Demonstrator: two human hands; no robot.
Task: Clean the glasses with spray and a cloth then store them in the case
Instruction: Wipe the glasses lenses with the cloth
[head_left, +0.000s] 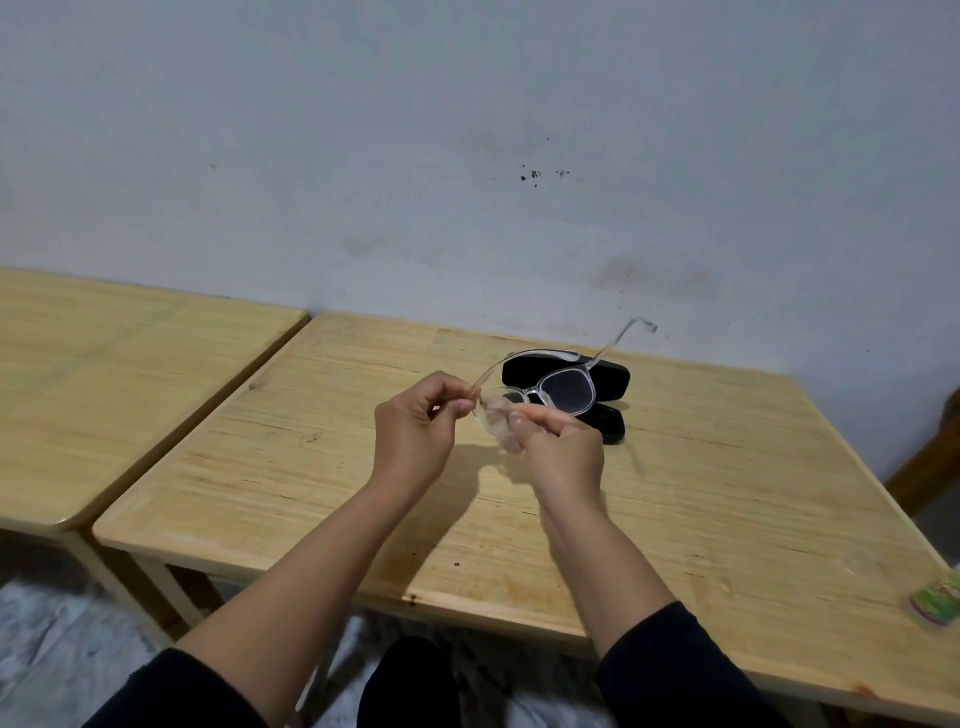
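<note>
glasses (563, 387): clear frame, held up over the open black case (613, 371), mid-desk, far side
left hand (415, 423): pinches the temple hinge, steadies it
right hand (558, 447): grips the lens rim, probably wiping; can't spot any cloth

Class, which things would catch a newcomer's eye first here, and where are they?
Clear-framed glasses, held mid-air over the wooden table by the left hand and right hand. Behind them an open black case lies near the wall. A green-labelled item sits at the table's right edge.
</note>
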